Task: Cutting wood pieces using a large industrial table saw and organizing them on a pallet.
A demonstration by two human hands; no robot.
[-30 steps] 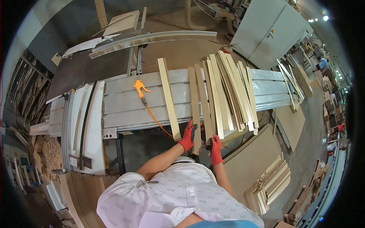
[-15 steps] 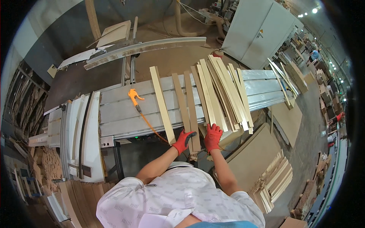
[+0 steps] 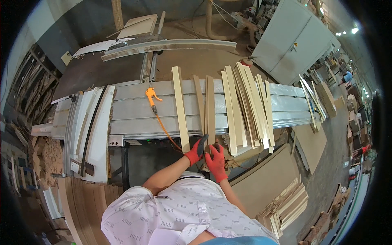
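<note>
The brown strips are lying across the grey metal table, running from the person's hands toward twelve o'clock, their near ends overhanging the edge. The left hand, in a red and dark glove, is pressing near those ends from the nine o'clock side; the right hand is curling its fingers at the ends from about four o'clock. Whether either is gripping firmly, the view is not showing clearly.

A single pale strip is lying toward eleven o'clock, a bundle of pale strips toward one, and an orange air gun toward ten.

The brown strips are looking light, stiff lengthwise but likely to flex when lifted by one end, perhaps sliding on each other; holding both long edges nearer the middle would be steadier. A grey cabinet toward one o'clock is bearing a yellow warning sign; no writing is showing legibly.
</note>
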